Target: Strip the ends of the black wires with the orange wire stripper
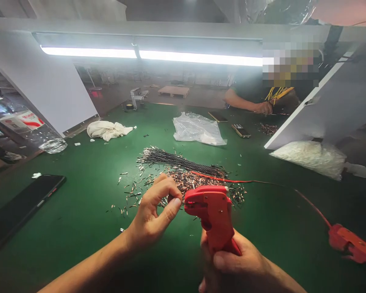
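Note:
My right hand (238,258) is wrapped around the handle of a red wire stripper (221,211), whose jaws face left. Just left of those jaws, my left hand (157,209) is closed in a pinch, thumb against fingers. Whatever it pinches is too small or too hidden to make out. Behind both hands lies a bundle of black wires (179,158) with bare copper showing at the ends. A heap of short wire scraps (186,183) spreads in front of the bundle, partly covered by my left hand and the tool.
A second red wire stripper (350,242) lies at right. On the green table (88,211) are a large phone (24,203), a white cloth (106,129), a clear plastic bag (198,128) and two smaller phones. A co-worker's hand (264,108) is behind the right divider (320,97).

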`<state>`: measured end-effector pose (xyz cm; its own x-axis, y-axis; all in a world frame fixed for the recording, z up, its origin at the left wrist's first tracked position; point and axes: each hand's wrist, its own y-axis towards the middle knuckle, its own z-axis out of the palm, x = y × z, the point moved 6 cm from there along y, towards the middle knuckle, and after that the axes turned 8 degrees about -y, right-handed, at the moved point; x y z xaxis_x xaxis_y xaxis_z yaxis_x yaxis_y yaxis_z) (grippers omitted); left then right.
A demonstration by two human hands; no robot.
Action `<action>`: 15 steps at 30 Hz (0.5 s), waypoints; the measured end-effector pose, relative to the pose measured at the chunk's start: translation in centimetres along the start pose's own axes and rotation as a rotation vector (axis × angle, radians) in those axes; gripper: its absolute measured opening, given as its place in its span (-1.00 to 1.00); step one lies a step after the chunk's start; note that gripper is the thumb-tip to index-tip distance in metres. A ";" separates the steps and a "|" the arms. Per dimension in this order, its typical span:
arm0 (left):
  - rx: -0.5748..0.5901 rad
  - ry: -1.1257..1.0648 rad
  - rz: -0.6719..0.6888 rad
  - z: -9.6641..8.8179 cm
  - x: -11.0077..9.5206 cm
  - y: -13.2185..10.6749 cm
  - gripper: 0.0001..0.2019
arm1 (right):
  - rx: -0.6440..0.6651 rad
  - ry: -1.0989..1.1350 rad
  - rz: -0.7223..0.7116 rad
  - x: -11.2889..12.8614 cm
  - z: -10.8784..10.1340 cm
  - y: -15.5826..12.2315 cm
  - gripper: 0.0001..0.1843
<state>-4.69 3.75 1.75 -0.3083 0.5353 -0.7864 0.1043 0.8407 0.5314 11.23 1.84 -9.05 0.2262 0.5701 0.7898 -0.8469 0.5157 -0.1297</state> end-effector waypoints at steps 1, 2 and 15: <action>0.003 0.002 0.002 0.0 0.0 0.0 -0.82 | -0.022 -0.023 0.029 -0.1 -0.2 -0.1 -0.57; 0.007 -0.002 0.001 0.0 0.0 0.0 -0.82 | -0.030 -0.055 0.047 -0.2 -0.3 -0.3 -0.56; 0.031 -0.083 -0.016 -0.1 0.4 -0.1 -0.84 | -0.035 -0.190 -0.032 2.0 -0.2 0.3 -0.54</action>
<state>-4.93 3.87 1.48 -0.2312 0.5255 -0.8188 0.1295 0.8507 0.5094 11.54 3.27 -7.62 0.1550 0.4240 0.8923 -0.8228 0.5553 -0.1209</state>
